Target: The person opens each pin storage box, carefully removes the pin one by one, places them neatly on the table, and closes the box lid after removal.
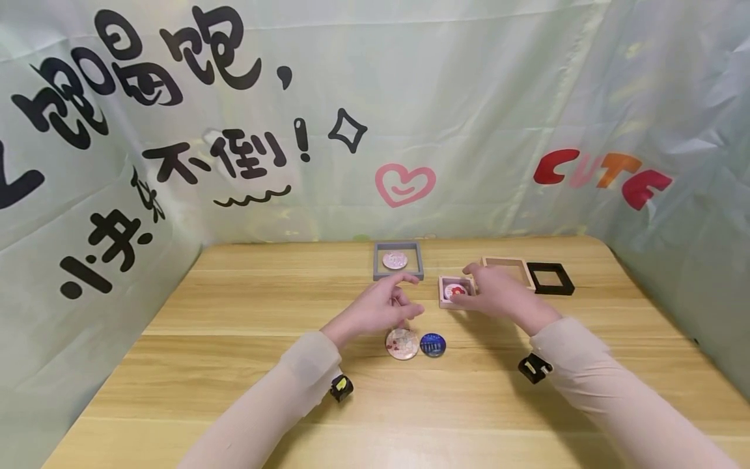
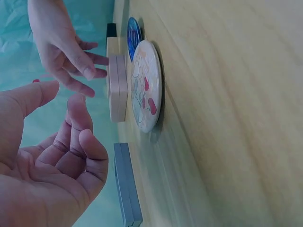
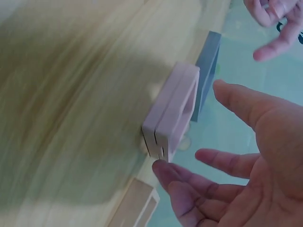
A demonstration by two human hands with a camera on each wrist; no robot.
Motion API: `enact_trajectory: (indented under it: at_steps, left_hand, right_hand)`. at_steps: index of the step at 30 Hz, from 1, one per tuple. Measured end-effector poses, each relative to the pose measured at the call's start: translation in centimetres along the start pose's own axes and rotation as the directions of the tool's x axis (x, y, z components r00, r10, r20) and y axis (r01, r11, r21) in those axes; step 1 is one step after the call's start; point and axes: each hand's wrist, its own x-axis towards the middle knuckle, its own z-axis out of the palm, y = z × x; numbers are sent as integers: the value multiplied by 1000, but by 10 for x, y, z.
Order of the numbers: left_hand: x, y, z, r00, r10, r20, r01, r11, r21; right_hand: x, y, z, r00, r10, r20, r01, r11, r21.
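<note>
My right hand (image 1: 500, 293) hovers over the right side of a small pink square frame (image 1: 442, 299), thumb and fingers spread and holding nothing. In the right wrist view a fingertip (image 3: 163, 168) comes right up to the corner of that frame. A round badge with a red flower (image 1: 454, 291) lies inside it. My left hand (image 1: 377, 309) hangs in the air left of the frame with loosely bent, empty fingers. Just below it on the table are a large round badge with a pale pink drawing (image 1: 402, 344) and a smaller dark blue badge (image 1: 433, 345).
Toward the back stands a grey frame (image 1: 377, 276) with a pinkish round badge (image 1: 395, 260) in it. A beige frame (image 1: 532, 279), partly hidden by my right hand, adjoins a black frame (image 1: 567, 286). Printed cloth (image 1: 469, 130) encloses the wooden table (image 1: 234, 312) behind and at both sides.
</note>
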Motion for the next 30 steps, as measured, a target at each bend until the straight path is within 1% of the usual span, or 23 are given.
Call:
enact_trajectory:
  at_steps: [3,7,10,13,16,19,23,30]
  left_hand:
    - [4,0,-1,1000,8,-1,-8,1000,20]
    - [8,-2,-1,1000,10,-7,-9,999,52]
    - [10,-2,-2,1000,12,-15,-10,996,89]
    - [13,-2,-3,999,28,-27,-24,988,150]
    - [15,-2,-4,998,40,-38,-31,975,221]
    - [16,-2,-5,999,34,-40,-22,965,261]
    - [17,-5,-6,999,19,-36,-9,961,276]
    - [20,-10,-10,999,28,-17,-20,941,338]
  right_hand:
    - [2,-5,5,1000,16,-4,-16,1000,-13]
    - [5,-10,11,999,25,-36,-26,999,-35]
    - [6,-13,15,997,47,-58,-50,997,-55]
    - [8,-15,18,996,71,-60,-76,993,-85]
    - [10,-18,21,995,87,-52,-92,991,-97]
    - [12,-19,22,995,87,-44,-91,992,-83]
    - [15,-21,22,997,71,-24,-72,996,-61]
    - [18,-22,19,999,29,18,-28,999,-27]
